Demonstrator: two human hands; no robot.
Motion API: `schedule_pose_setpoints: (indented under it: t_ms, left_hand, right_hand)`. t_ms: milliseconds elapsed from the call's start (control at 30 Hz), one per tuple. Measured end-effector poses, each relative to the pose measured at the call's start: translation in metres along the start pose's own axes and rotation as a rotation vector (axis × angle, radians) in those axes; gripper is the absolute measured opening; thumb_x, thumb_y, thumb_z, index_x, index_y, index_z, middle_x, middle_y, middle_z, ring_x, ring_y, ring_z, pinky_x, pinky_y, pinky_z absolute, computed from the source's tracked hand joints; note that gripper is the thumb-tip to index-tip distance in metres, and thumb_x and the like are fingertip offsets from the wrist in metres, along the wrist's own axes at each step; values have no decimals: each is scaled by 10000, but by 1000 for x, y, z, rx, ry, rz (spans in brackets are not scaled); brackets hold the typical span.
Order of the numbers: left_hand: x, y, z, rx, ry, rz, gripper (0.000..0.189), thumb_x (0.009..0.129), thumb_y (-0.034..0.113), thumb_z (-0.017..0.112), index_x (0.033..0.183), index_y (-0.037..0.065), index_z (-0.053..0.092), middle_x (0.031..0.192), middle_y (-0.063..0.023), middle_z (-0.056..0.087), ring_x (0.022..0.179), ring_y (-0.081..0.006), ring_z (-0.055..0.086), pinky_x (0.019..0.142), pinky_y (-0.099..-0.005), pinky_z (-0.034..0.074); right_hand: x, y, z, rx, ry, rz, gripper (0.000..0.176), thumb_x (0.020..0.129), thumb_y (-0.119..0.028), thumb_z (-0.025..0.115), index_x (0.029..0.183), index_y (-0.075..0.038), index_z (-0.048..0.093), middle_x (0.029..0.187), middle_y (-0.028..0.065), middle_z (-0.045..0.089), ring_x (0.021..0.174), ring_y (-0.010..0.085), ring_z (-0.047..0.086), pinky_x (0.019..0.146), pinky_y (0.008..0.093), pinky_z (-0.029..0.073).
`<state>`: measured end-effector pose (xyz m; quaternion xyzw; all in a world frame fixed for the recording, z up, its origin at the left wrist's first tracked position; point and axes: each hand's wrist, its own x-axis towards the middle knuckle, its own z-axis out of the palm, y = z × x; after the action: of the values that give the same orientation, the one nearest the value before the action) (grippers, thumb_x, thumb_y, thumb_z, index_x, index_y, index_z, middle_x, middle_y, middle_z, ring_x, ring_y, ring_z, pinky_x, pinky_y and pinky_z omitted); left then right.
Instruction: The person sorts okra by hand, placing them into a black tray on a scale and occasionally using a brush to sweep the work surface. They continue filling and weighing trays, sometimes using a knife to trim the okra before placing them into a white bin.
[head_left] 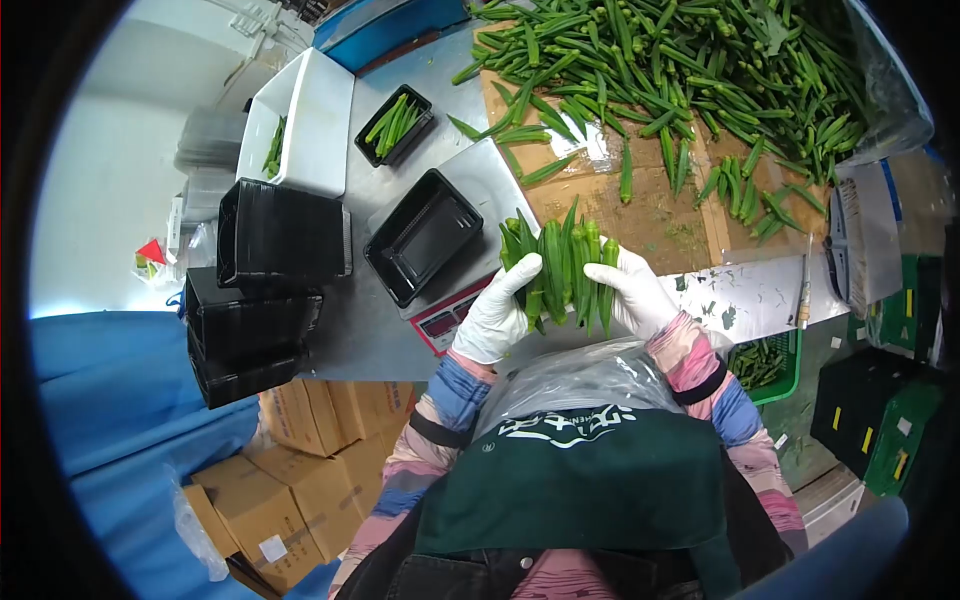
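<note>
A bunch of okra pods (565,262) is held upright side by side between my two white-gloved hands, above the table's near edge. My left hand (503,305) closes on the bunch from the left, thumb across the front. From the other side my right hand (635,290) grips it, its thumb also in front. Just left of the hands, a black plastic tray (424,238) with nothing in it sits on a scale (445,322) with a red front. Beyond them, a big heap of loose okra (690,70) covers flattened cardboard (660,225).
A small black tray of okra (394,125) stands behind the scale, beside a white bin (325,120). Stacked black trays (285,235) line the table's left side. A knife (805,290) and a brush (850,245) lie right. A green crate (785,370) and cardboard boxes (290,490) stand below.
</note>
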<state>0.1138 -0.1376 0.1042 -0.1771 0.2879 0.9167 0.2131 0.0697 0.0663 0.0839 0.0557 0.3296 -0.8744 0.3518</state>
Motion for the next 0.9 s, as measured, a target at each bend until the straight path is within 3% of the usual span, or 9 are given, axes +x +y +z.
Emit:
schedule_pose_setpoints:
  t_ms: [233, 367, 467, 533, 600, 667, 767, 867, 900]
  left_hand:
    - [-11, 21, 1, 120, 28, 98, 494, 978, 134, 638, 1431, 51, 461, 1279, -96, 612, 1121, -198, 640, 906, -371, 575]
    - [-22, 48, 3, 151, 47, 190, 463, 980, 113, 628, 1416, 59, 484, 1299, -105, 605, 1159, -222, 625, 970, -401, 544]
    - [-30, 66, -11, 71, 71, 218, 407, 972, 87, 633, 1358, 20, 520, 1266, -115, 623, 1115, -221, 650, 949, -392, 569]
    - [-36, 78, -22, -79, 94, 236, 395, 989, 93, 608, 1365, 3, 525, 1285, -160, 620, 1133, -259, 649, 972, -415, 565]
    - [-44, 95, -40, -160, 44, 178, 433, 999, 126, 596, 1397, -13, 498, 1318, -181, 605, 1150, -287, 643, 984, -424, 558]
    - [-51, 114, -39, -87, 46, 261, 474, 990, 142, 611, 1405, -43, 475, 1325, -189, 601, 1130, -297, 651, 954, -446, 574]
    - [-61, 151, -49, 367, 169, 420, 517, 976, 169, 624, 1427, -21, 456, 1330, -176, 601, 1107, -259, 645, 903, -426, 589]
    - [-49, 176, -85, 997, 328, 418, 666, 870, 190, 778, 1424, -23, 474, 1299, -152, 623, 1120, -188, 630, 925, -313, 535]
    - [-42, 174, -91, 1144, 318, 485, 757, 843, 193, 802, 1458, -44, 431, 1368, -166, 585, 1236, -196, 566, 1039, -304, 452]
  right_hand:
    - [19, 20, 37, -600, 205, -115, 486, 899, -110, 707, 1347, 12, 565, 1251, 122, 644, 1093, 213, 641, 954, 318, 493]
    - [38, 30, 65, -1041, 231, -400, 517, 854, -172, 741, 1303, 27, 579, 1221, 200, 610, 1134, 294, 613, 974, 367, 478]
    - [56, 29, 87, -943, 106, -318, 459, 869, -155, 718, 1271, 32, 597, 1166, 176, 648, 1083, 258, 633, 948, 352, 491]
    - [71, 26, 99, -694, 32, -214, 336, 900, -127, 688, 1191, 33, 633, 973, 67, 714, 885, 154, 657, 854, 298, 520]
    - [81, 16, 105, -434, -1, 72, 313, 930, -121, 687, 1209, 12, 642, 1094, 72, 707, 965, 124, 660, 836, 282, 536]
    - [91, 20, 107, -192, -3, 132, 295, 931, -161, 702, 1164, 14, 658, 1040, 69, 713, 924, 150, 675, 783, 287, 552]
    - [104, 27, 106, -179, 29, 184, 345, 950, -207, 697, 1222, -10, 621, 1056, 70, 699, 919, 152, 670, 789, 298, 558]
    - [109, 36, 106, -106, 3, 165, 395, 980, -250, 668, 1294, -33, 567, 1100, 72, 680, 921, 156, 665, 792, 311, 560]
    - [108, 39, 107, -85, -12, 160, 408, 990, -262, 654, 1316, -41, 549, 1117, 72, 673, 922, 157, 662, 793, 314, 560]
